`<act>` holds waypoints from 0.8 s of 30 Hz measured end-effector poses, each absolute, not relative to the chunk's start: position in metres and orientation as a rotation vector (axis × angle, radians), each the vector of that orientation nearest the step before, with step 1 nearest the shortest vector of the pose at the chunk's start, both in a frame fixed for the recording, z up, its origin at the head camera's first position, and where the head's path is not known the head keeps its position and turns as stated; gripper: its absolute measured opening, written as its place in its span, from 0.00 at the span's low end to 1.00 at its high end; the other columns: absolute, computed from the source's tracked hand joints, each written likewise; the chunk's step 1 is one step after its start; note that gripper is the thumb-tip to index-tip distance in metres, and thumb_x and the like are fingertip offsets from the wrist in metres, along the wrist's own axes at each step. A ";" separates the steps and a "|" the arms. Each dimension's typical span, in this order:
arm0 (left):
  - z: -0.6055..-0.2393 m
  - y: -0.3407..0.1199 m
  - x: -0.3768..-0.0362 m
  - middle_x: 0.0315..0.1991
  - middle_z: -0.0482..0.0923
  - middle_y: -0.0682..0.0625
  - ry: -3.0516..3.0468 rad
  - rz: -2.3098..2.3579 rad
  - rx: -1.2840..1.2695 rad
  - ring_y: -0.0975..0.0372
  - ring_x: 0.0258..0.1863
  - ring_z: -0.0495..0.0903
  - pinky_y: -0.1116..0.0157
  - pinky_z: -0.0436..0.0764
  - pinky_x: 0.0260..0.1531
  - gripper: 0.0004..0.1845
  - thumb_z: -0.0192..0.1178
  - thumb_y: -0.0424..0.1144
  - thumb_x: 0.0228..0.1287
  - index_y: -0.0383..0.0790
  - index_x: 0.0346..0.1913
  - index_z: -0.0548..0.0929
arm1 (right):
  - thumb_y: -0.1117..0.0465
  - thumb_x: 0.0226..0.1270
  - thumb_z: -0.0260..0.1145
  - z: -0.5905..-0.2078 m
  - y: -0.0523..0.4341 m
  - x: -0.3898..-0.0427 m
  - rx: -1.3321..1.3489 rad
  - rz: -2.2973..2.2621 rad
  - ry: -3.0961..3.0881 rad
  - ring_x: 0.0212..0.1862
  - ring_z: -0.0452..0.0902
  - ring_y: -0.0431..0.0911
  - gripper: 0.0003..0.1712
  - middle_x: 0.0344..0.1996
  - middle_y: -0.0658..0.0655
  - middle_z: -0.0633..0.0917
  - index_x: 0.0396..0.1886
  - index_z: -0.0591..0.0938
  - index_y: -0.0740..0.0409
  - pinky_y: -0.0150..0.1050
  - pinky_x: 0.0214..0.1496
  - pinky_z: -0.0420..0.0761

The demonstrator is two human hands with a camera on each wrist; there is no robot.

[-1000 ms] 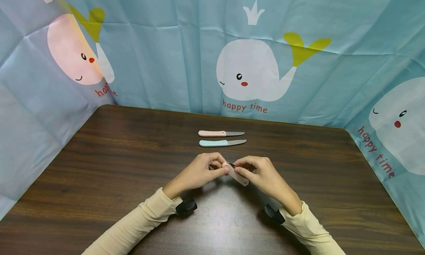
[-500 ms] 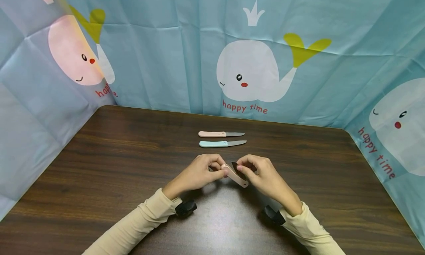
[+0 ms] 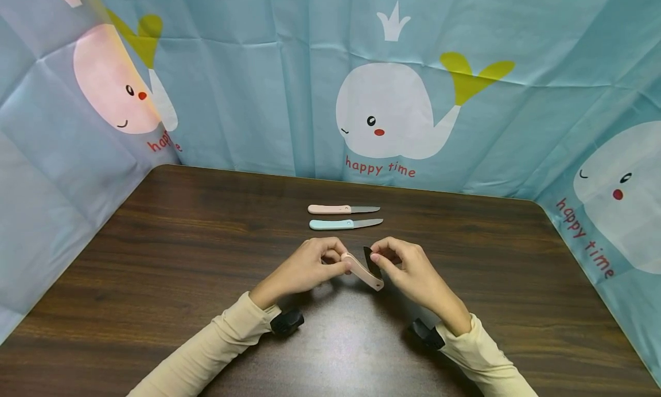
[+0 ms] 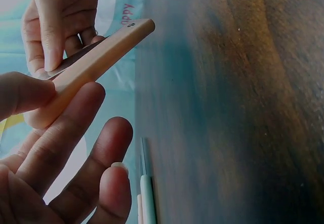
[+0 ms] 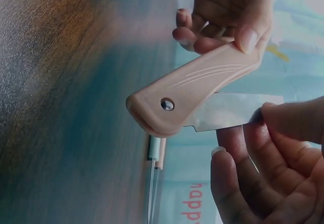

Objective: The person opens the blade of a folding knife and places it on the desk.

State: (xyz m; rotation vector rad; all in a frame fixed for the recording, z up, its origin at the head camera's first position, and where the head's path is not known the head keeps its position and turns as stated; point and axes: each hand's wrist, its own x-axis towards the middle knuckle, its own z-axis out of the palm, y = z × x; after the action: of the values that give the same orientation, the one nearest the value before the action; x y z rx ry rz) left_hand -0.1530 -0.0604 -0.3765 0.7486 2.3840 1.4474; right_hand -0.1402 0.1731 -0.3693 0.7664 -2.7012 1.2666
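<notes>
A folding knife with a pink handle point(image 3: 364, 272) is held above the table between both hands, its blade point(image 5: 230, 113) partly swung out. My left hand point(image 3: 310, 267) pinches the handle's end away from the pivot, thumb against fingers. With thumb and fingers my right hand point(image 3: 408, 271) pinches the blade near its tip. The right wrist view shows a round metal pivot on the handle, with the blade at a narrow angle to it. Beyond the hands, a light blue folding knife point(image 3: 331, 224) and another pink folding knife point(image 3: 329, 209) lie unfolded, side by side, blades pointing right.
The dark wooden table point(image 3: 206, 236) reaches to a light blue curtain point(image 3: 248, 98) printed with whales, at the back and both sides. A black wrist camera point(image 3: 287, 322) sits on the left wrist and another camera point(image 3: 426, 334) on the right.
The blade has swung out from the pink handle, its tip moving away from the handle's left end. My left hand has shifted slightly left with the handle. The two lying knives stay put.
</notes>
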 end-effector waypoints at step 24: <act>-0.379 -0.055 -0.146 0.29 0.88 0.50 2.388 1.379 0.872 0.74 0.25 0.75 0.73 0.72 0.28 0.05 0.64 0.41 0.68 0.42 0.39 0.85 | 0.66 0.65 0.69 -0.374 0.166 -0.138 0.969 1.216 -2.606 0.31 0.78 0.32 0.03 0.32 0.50 0.88 0.37 0.86 0.59 0.32 0.34 0.81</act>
State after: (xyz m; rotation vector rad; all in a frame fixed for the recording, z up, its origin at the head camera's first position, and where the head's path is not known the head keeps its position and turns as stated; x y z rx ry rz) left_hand -0.1455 -0.0551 -0.3786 0.8715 2.3885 1.3793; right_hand -0.1382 0.1656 -0.3745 0.9689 -2.6061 1.2162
